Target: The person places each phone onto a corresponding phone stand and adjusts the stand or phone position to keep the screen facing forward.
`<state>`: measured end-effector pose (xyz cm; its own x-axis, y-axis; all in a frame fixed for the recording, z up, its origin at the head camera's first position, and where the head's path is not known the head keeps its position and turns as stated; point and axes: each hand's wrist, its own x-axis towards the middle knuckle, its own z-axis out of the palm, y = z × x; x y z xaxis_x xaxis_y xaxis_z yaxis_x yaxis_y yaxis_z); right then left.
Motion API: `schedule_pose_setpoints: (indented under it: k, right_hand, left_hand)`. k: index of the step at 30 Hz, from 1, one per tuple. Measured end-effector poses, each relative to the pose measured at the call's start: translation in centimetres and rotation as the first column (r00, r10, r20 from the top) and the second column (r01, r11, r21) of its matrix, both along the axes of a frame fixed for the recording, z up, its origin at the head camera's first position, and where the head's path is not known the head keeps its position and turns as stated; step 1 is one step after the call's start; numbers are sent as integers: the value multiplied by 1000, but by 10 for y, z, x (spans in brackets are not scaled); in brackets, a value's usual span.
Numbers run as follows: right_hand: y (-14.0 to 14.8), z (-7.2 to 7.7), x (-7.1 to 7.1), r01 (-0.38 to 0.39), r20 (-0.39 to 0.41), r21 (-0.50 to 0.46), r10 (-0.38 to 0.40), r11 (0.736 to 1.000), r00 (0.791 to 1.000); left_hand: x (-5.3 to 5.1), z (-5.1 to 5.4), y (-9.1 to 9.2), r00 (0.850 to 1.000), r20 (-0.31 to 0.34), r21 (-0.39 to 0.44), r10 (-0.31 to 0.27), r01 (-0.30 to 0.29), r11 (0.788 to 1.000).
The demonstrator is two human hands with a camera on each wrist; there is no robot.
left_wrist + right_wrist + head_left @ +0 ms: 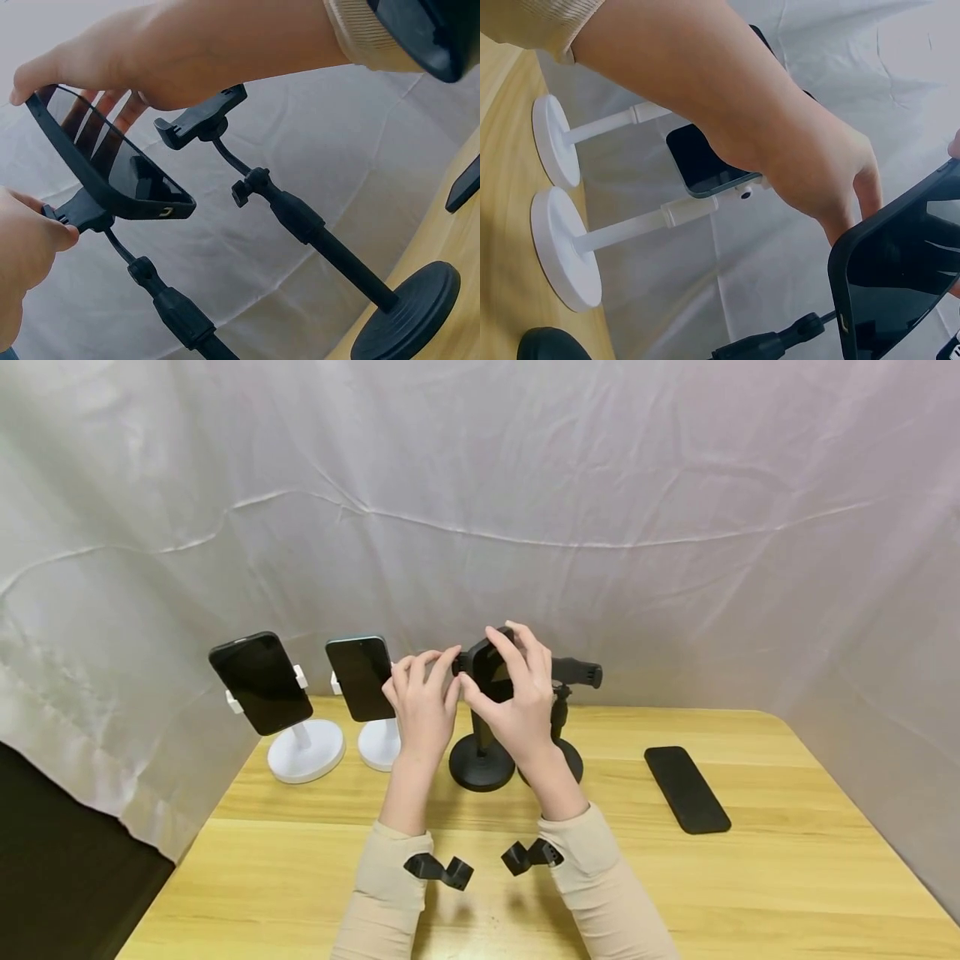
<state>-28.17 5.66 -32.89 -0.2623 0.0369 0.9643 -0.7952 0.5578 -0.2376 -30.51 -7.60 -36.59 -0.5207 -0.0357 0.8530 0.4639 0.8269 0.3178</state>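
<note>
My right hand (525, 706) grips a black phone (112, 161) by its edges, thumb on one side and fingers on the other. The phone is tilted at the clamp (90, 212) of the left black phone stand (482, 768); whether it is seated there I cannot tell. My left hand (424, 706) pinches the end of that clamp between thumb and fingers, as the left wrist view shows. Close behind my right wrist is a second black phone stand (300, 217), its clamp (576, 672) holding no phone.
To the left, two white phone stands (306, 752) each hold a phone, one black (261, 685) and one with a bluish edge (360, 677). Another black phone (687, 789) lies flat on the wooden table (787, 860) at right. A pale cloth (480, 485) hangs behind.
</note>
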Motion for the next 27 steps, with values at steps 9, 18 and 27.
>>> schedule_pose_setpoints:
  k: [9, 18, 27]
  right_hand:
    - [-7, 3, -4, -24, 11, -14, 25, 1000, 1000]
    - [-12, 7, -10, -32, 24, -15, 32, 999, 999]
    - [-13, 6, -16, -18, 47, -26, 19, 999, 999]
  left_hand:
    - [1, 2, -4, 1000, 4, -9, 14, -14, 1000]
    - [0, 4, -6, 1000, 8, 1, 18, -18, 1000]
    - [2, 3, -5, 1000, 9, -6, 8, -8, 1000]
